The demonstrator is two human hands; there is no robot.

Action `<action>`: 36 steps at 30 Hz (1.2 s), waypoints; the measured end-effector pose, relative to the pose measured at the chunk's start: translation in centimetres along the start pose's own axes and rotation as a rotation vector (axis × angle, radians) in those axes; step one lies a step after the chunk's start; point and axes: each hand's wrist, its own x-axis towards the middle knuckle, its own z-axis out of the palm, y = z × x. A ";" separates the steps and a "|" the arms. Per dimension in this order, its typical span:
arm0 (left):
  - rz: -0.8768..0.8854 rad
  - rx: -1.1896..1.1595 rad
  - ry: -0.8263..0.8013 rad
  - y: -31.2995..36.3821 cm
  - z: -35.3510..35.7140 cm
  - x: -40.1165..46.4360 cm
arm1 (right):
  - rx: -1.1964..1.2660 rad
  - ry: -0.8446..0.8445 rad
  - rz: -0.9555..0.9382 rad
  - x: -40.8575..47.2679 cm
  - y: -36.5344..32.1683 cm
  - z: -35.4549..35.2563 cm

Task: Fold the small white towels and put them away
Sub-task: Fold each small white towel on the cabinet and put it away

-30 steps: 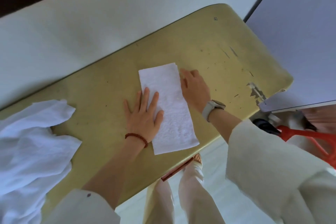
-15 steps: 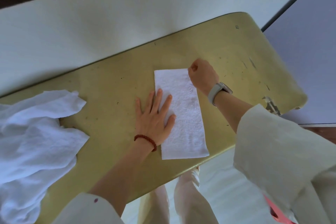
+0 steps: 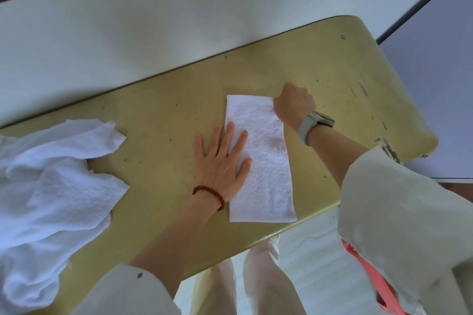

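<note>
A narrow folded white terry towel [image 3: 261,161] is laid lengthwise near the front edge of a scuffed olive-yellow table [image 3: 158,115]. The left hand [image 3: 222,161], with a red bead bracelet [image 3: 210,195] at the wrist, is spread flat, fingers pressed on the towel's left edge. The towel's far right corner is pinched by the curled right hand [image 3: 294,105], a grey watch [image 3: 313,126] worn on its wrist. A heap of unfolded white towels [image 3: 51,186] is piled at the table's left end, well apart.

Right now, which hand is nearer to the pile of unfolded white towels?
Left. The left hand lies flat on the folded towel's left edge, closer to the pile. The right hand pinches the towel's far right corner, farther away.
</note>
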 end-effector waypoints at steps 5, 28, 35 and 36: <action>-0.008 0.002 -0.026 0.0 -0.2 -0.1 | 0.134 -0.027 0.062 0.9 -0.4 0.1; -0.084 -0.155 -0.209 -2.5 -5.7 10.2 | 0.176 -0.025 -0.101 0.5 0.7 1.1; -0.152 -0.347 -0.240 -2.4 -6.0 11.2 | 0.220 -0.070 -0.276 -0.3 1.4 0.3; -0.187 -0.418 -0.242 -2.5 -6.1 11.3 | 0.235 -0.073 -0.310 -0.4 1.6 0.0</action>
